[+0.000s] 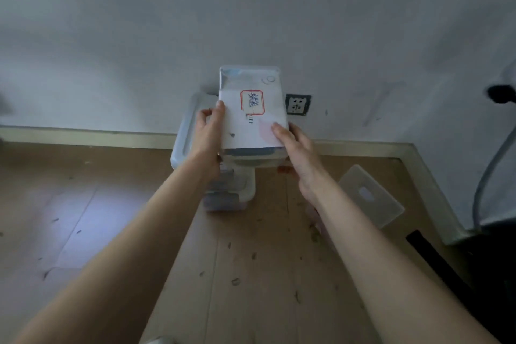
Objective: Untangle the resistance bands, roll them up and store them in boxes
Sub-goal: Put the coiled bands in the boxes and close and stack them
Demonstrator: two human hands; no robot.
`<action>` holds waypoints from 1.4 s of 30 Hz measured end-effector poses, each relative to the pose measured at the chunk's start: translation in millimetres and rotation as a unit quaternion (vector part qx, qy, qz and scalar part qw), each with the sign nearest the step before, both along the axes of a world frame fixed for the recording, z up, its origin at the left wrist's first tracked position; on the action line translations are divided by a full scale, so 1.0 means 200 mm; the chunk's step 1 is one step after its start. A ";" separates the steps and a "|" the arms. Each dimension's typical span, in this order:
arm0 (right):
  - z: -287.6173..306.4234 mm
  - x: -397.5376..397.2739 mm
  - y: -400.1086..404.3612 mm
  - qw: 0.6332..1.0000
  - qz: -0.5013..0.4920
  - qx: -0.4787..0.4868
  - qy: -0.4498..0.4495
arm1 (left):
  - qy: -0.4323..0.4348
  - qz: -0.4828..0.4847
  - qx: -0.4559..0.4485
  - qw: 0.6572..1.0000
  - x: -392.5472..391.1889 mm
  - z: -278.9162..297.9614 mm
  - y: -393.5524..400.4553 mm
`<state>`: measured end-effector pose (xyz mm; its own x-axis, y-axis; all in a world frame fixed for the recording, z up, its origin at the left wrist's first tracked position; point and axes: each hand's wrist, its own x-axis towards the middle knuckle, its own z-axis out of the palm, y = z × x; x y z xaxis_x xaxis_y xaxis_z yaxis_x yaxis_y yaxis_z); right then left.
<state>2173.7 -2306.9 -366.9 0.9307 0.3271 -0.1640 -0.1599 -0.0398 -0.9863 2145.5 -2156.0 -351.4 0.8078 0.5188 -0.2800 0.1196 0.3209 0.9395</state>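
Nearest, two bare forearms reach forward over the wooden floor (251, 274). Further on, the left hand (209, 134) grips the left side of a lidded plastic box (251, 126), thumb on its lid, the other fingers hidden. The right hand (296, 153) lies on the box's right edge with straight fingers, close together. On the lid is a red-framed label (252, 102). Under it stand more clear boxes (231, 187). A loose lid (370, 195) lies to the right. Behind, a wall socket (298, 104).

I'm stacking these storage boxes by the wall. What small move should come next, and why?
Probably lower the labelled box straight down onto the stack of boxes beneath. The left hand and right hand hold its sides, and it appears to hover above the stack by the wall.
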 end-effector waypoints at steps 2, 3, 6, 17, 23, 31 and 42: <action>0.01 0.02 0.08 1.000 0.011 -0.006 0.003 | 0.012 0.014 0.020 1.000 0.05 0.03 0.08; 0.00 0.03 0.12 1.000 0.007 -0.006 0.004 | 0.016 0.023 0.033 0.999 0.08 0.04 0.10; 0.00 0.10 0.21 0.999 -0.029 -0.013 -0.008 | 0.051 0.053 0.055 0.996 0.16 0.05 0.16; -0.08 0.30 0.51 0.974 0.008 -0.220 -0.056 | 0.074 -0.044 0.189 0.978 0.19 -0.12 0.41; -0.05 0.28 0.44 0.979 0.026 -0.201 -0.013 | 0.114 0.092 0.311 0.939 0.08 -0.13 0.41; -0.37 0.14 -0.19 0.964 -0.047 -0.256 0.050 | 0.048 0.025 0.408 0.911 -0.19 -0.42 -0.27; -0.76 0.55 -1.02 0.736 -0.039 -0.663 -0.134 | 0.184 -0.205 0.298 0.914 0.16 -0.99 -0.96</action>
<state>2283.0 -2510.6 -518.8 0.9951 -0.0108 -0.0978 -0.0193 -0.9961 -0.0856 2176.9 -2349.0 -548.6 0.8762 0.3427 -0.3390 0.4589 -0.3777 0.8042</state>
